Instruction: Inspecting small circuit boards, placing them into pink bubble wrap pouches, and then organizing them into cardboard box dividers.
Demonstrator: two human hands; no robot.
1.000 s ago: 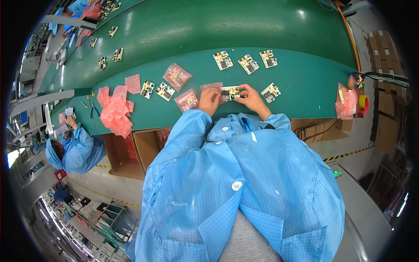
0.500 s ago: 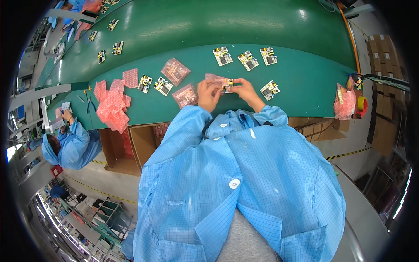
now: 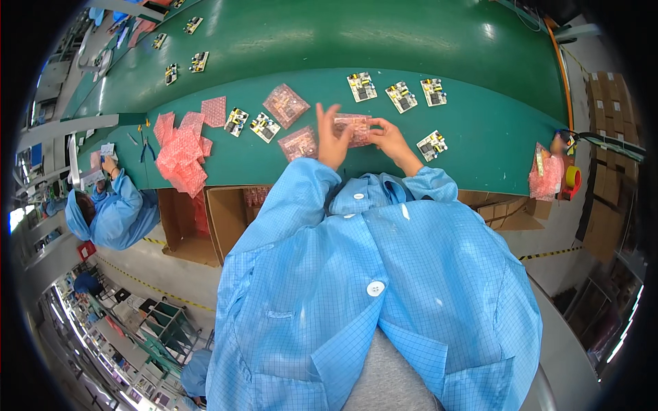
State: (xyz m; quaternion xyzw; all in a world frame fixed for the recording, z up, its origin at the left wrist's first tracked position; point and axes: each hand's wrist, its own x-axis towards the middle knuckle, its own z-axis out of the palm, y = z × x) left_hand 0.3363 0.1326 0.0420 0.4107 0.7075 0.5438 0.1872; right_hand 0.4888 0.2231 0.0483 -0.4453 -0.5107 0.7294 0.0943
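Observation:
My right hand pinches the right edge of a pink bubble-wrap bag, and a circuit board shows faintly through its film. At the bag's left side is my left hand, its fingers stretched upward and apart; the thumb lies by the bag, but I cannot tell whether it touches. Two more bagged boards, one upper and one lower, lie left of my hands. Bare circuit boards rest around them: one right of my right hand, several farther off, and a pair to the left.
A heap of pink bubble bags lies left on the green bench, near blue-handled pliers. Cardboard boxes stand below the front edge. Yellow tape sits far right. A green belt carries boards; a co-worker works at left.
The circuit board that showed at the bag's mouth is now inside the bag. My left fingers have gone from curled at the bag to spread upward. The whole view has shifted slightly.

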